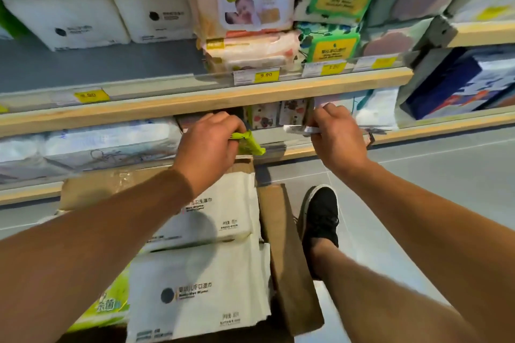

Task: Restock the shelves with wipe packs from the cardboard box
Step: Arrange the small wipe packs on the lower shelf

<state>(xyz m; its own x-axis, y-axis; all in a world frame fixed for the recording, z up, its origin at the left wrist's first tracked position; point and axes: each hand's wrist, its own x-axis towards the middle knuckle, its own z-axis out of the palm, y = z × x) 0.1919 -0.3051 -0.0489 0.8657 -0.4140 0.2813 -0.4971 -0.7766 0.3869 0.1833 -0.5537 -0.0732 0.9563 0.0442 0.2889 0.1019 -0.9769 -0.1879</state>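
My left hand (207,145) grips a small green wipe pack (249,142) at the front of the lower shelf (295,152). My right hand (335,135) pinches a thin white pack (295,129) by its edge, just above the same shelf. Below my arms stands the open cardboard box (289,259), with two large white wipe packs (200,289) and a green pack (111,306) inside. Small patterned packs (276,115) stand at the back of the lower shelf between my hands.
The upper shelf (195,100) carries white boxes (83,22), baby-wipe packs (250,8) and green packs (331,44), with yellow price tags on its rail. Soft white packs (92,145) fill the lower shelf's left. My black shoe (320,217) is on the grey floor beside the box.
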